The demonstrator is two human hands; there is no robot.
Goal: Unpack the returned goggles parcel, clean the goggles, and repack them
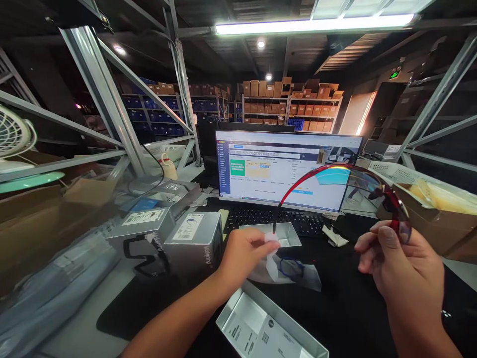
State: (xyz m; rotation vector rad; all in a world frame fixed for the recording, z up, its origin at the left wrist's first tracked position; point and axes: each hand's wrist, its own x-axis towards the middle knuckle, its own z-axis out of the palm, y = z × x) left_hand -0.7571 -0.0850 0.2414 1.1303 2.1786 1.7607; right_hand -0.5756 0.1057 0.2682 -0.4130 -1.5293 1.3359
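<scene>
Open silver box nearest my camera; red-framed glasses raised between my two hands.
Beyond the box, my left hand pinches a white slip at the dark temple tip, while my right hand closes on the lens end; a translucent pouch lies below, then the keyboard and lit monitor. I judge the work partly done: the glasses are out of any box, the slip not yet clear of the tip.
</scene>
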